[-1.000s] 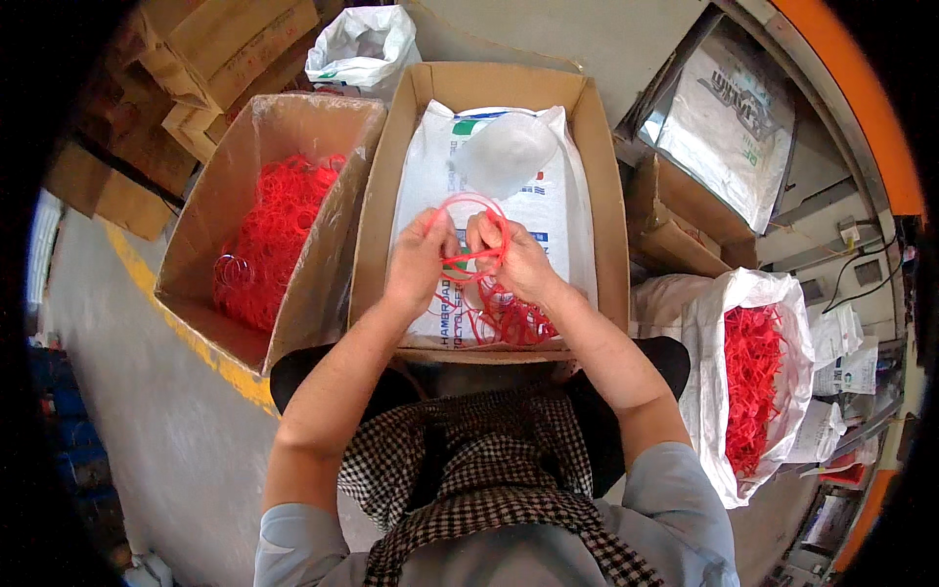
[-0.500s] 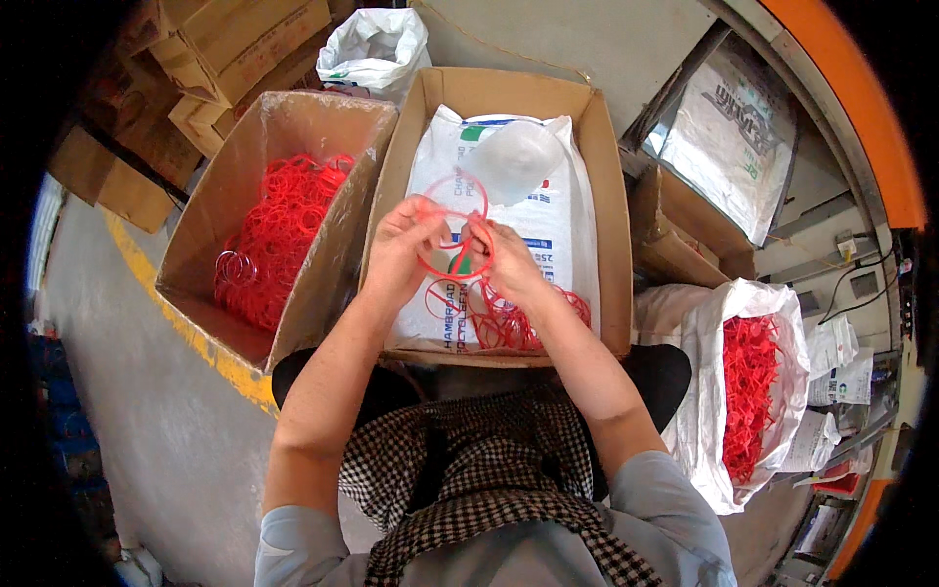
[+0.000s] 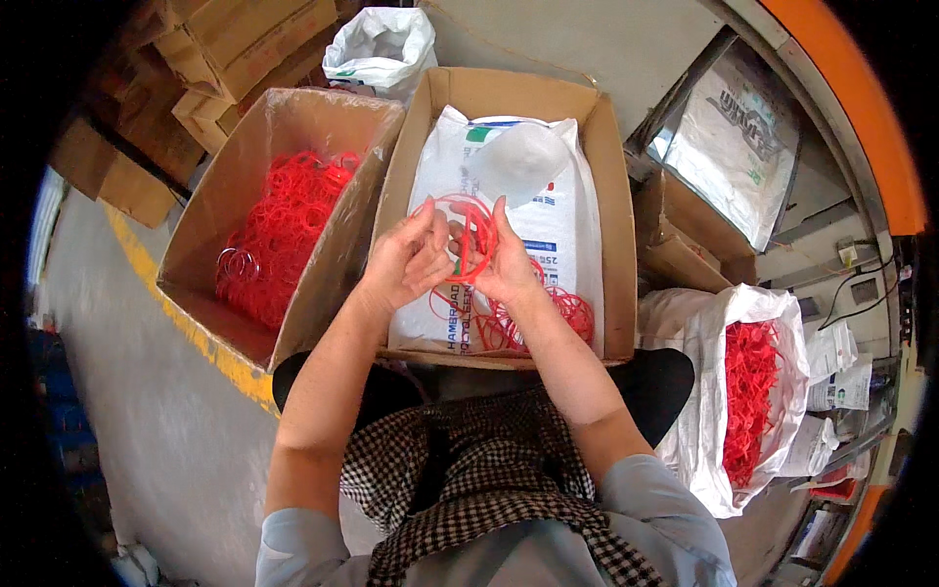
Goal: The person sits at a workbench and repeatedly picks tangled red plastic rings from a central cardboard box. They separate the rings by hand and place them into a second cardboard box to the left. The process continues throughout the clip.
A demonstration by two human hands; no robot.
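Observation:
Thin red plastic rings [image 3: 478, 256] sit in my right hand [image 3: 509, 262], its thumb raised beside them and its fingers curled behind. My left hand [image 3: 399, 266] is at their left edge, fingers stretched and partly spread; whether they touch the rings I cannot tell. Both hands are above a white printed sack [image 3: 425, 176] in an open cardboard box [image 3: 616, 215]. More red rings [image 3: 562, 318] lie loose on the sack under my right wrist. Farther back on it rests a whitish translucent round piece [image 3: 518, 164].
At the left, a tilted cardboard box [image 3: 210, 225] holds a heap of red rings [image 3: 284, 225]. A white sack [image 3: 699, 391] of red plastic scraps [image 3: 748, 401] stands at the right. Behind are a white bag [image 3: 381, 49] and stacked cartons [image 3: 245, 49].
My fingers were pinched together on the rings; now the left hand has loosened and spread. The rings, formerly spread apart, are gathered closer together in my right hand.

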